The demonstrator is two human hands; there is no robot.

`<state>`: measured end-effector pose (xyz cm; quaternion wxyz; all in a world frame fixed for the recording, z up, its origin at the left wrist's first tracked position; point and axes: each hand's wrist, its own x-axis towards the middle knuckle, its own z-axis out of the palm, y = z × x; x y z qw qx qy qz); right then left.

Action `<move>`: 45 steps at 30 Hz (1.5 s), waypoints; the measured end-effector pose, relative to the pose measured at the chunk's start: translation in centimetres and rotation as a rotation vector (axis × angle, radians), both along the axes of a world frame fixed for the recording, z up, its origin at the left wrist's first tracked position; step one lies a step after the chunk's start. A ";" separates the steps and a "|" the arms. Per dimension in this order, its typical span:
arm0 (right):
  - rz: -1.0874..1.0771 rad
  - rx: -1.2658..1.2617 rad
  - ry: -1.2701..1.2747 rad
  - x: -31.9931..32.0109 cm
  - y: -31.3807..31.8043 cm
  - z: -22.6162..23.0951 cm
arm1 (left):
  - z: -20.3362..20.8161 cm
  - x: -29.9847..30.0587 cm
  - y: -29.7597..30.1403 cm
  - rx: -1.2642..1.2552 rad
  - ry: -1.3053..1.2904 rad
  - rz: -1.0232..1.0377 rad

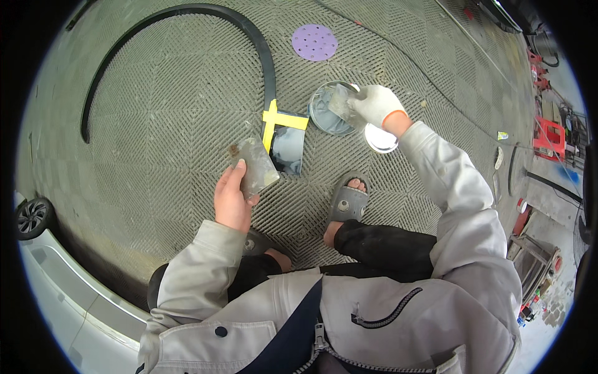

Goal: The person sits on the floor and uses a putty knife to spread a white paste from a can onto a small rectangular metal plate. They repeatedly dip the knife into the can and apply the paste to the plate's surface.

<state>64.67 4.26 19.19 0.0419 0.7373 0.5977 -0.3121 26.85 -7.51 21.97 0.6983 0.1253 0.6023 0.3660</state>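
Observation:
My bare left hand (233, 198) grips a flat, smeared grey plate (256, 167) by its near edge, with the thumb on top. A white work glove with an orange cuff covers my right hand (376, 106). Its fingers are closed on a putty spreader (342, 103), held over an open tin of grey putty (326, 117). Whether the blade touches the putty, I cannot tell. Between my hands lies a dark panel (289, 149) with a grey patch, bordered by yellow masking tape (289, 119). A round white lid (380, 138) sits below my right wrist.
A long curved black trim strip (264, 56) arcs over the ribbed floor mat. Beyond the tin is a purple sanding disc (314, 42). A cable (398, 47) crosses at the far right. To the right stands a red stool (549, 137); a silver car (81, 293) is at the left.

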 end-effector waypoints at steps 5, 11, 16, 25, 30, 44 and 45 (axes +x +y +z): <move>-0.334 -0.306 0.388 1.3 0.5 1.8 | -0.4 0.1 0.4 0.049 -0.102 0.113; 0.318 0.406 -0.186 0.1 -0.4 1.9 | -0.5 -0.4 0.4 0.085 -0.052 0.090; 0.624 0.329 -0.248 -1.3 -1.9 -0.9 | 0.1 -0.6 0.0 0.025 -0.037 0.104; 0.973 0.196 -0.439 -3.3 -3.0 -4.8 | 0.6 -0.6 -0.2 0.034 -0.024 0.080; 0.878 0.247 -0.414 -2.3 -1.6 -3.4 | 0.7 -0.4 -0.2 0.011 -0.052 0.102; 0.974 0.325 -0.359 -3.4 -0.2 -6.7 | 0.1 -0.1 -0.5 0.070 -0.067 0.054; 0.995 0.318 -0.348 -3.2 -0.1 -6.2 | 0.1 -0.1 -0.5 0.070 -0.065 0.056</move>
